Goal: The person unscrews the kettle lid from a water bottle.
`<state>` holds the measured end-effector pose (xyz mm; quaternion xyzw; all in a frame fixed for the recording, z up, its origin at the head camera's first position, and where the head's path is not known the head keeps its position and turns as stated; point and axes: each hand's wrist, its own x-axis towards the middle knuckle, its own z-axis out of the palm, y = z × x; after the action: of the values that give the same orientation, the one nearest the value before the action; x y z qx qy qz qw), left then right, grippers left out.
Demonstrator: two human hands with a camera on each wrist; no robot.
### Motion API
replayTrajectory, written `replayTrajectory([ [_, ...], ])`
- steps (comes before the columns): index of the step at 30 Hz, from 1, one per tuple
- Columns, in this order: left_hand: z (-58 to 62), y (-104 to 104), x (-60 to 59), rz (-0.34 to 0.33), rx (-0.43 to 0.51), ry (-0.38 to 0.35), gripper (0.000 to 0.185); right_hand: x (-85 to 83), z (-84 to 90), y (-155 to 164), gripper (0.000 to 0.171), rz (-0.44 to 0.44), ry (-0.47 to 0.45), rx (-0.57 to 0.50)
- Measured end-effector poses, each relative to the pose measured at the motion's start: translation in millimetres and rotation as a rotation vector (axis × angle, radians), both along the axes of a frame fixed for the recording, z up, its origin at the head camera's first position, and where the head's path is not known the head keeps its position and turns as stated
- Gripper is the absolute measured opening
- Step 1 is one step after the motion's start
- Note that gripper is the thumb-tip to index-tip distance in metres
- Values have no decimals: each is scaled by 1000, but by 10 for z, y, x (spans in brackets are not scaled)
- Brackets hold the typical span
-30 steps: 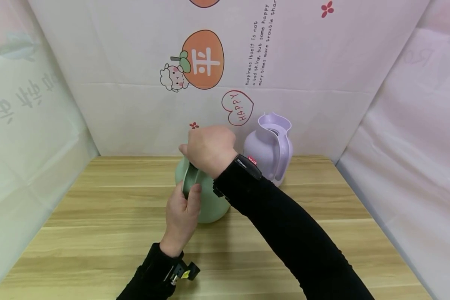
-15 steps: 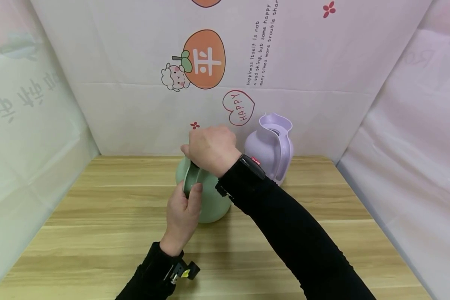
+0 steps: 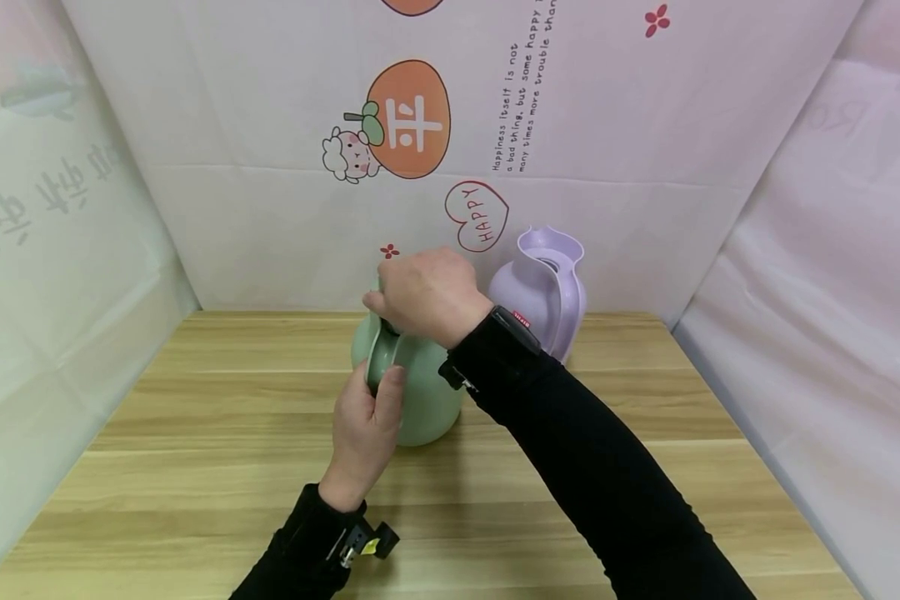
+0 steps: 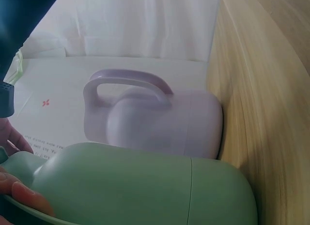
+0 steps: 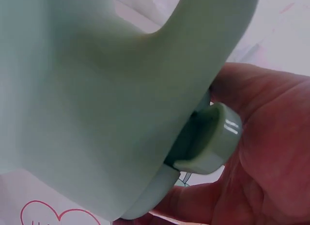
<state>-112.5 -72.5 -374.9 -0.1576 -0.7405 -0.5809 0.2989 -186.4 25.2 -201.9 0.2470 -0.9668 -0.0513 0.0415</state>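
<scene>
A green thermos jug stands upright on the wooden table. My left hand grips its handle, thumb along the inner side. Over the jug's mouth is my right hand, knuckles up, hiding the top in the head view. From the right wrist view, the fingers and thumb of that hand curl round the green lid, which has a raised tab. The left wrist view shows the green jug's body and the left fingertips at its handle.
Just behind and right of the green jug stands a lilac thermos jug, its handle toward me. A printed white cloth hangs at the back, with more cloth at both sides. Bare wood shows around the jugs.
My right wrist has shifted slightly right and turned a little over the jug's top. The left hand and both jugs stay where they were.
</scene>
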Motion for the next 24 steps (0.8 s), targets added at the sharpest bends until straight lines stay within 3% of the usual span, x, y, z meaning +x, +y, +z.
replayTrajectory([
  [24,0,-6,0,29,-21,-31,17,-107,36,103,34,133,-37,-24],
])
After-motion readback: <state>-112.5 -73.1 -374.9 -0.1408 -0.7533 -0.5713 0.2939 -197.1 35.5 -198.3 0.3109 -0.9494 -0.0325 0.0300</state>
